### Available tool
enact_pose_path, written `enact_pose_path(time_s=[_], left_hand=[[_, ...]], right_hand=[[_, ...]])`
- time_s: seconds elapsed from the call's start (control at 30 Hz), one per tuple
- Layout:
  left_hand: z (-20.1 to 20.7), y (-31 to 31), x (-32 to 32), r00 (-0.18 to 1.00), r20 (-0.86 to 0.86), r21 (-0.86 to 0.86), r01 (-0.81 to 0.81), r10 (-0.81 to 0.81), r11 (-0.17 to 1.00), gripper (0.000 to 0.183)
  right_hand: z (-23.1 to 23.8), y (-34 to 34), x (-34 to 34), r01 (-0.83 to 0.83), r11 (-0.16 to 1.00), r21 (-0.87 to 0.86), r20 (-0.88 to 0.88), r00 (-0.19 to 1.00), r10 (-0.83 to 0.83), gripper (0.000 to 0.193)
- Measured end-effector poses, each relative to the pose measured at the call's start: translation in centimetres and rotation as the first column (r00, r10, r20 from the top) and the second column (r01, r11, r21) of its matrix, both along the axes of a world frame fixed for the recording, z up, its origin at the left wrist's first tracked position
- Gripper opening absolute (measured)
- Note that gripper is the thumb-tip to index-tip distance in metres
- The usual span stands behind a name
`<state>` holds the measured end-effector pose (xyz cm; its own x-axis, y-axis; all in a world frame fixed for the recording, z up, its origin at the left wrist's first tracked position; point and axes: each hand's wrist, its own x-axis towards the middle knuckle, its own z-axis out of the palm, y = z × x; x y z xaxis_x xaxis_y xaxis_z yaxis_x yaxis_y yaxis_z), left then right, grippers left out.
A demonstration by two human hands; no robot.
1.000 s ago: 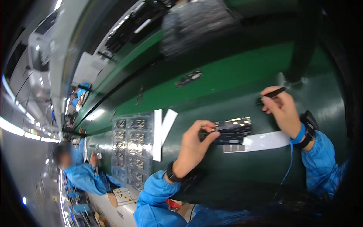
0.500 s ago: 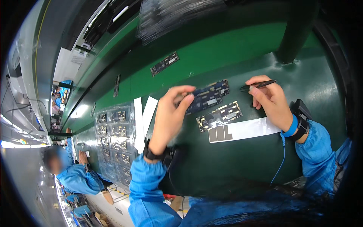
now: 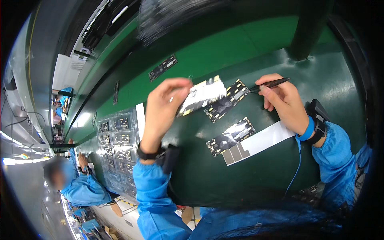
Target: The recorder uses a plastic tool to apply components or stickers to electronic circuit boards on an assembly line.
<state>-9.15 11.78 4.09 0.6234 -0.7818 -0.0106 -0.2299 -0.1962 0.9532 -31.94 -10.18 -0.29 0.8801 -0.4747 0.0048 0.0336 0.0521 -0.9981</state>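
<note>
Green workbench (image 3: 196, 176) with dark post (image 3: 310, 34), pale floor (image 3: 136, 217), bright strip light (image 3: 20, 161) at far left.

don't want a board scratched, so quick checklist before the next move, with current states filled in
1. Held board gripped by left hand: ok, at one end.
2. Held board's surface readable: not ok, glare and blur.
3. Black tweezers in right hand: ok.
4. Tweezer tips off the nearest board: cannot tell, too close.
5. Blue wrist strap worn: ok.
6. Lower board off the white strip: cannot tell.
</note>
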Motion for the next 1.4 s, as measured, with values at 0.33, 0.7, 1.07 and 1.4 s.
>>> enact_pose_path(time_s=[0.33,0.7,1.07,1.4], left_hand=[[-2.4,-4.6,-3.9,0.678,0.636,0.274,0.247,-0.368,0.929,0.041],[-1.0,-1.2,-6.2,0.626,0.557,0.469,0.305,-0.546,0.829,0.048],[-1.8,-0.6,-7.1,0.578,0.592,0.467,0.323,-0.562,0.823,0.071],[-1.8,-0.9,-11.4,0.467,0.742,0.425,0.229,-0.482,0.876,0.053]], right_hand=[[0.0,0.1,-0.1,0.011,1.0,-0.016,-0.006,1.0,-0.011,0.021],[-0.3,0.0,0.0,0.0,0.999,-0.042,-0.009,1.0,0.0,0.021],[-0.9,-0.2,-0.1,0.018,0.997,-0.078,-0.006,1.0,-0.018,0.025],[-0.9,-0.1,-0.1,0.01,0.997,-0.072,0.001,1.0,-0.01,0.026]])
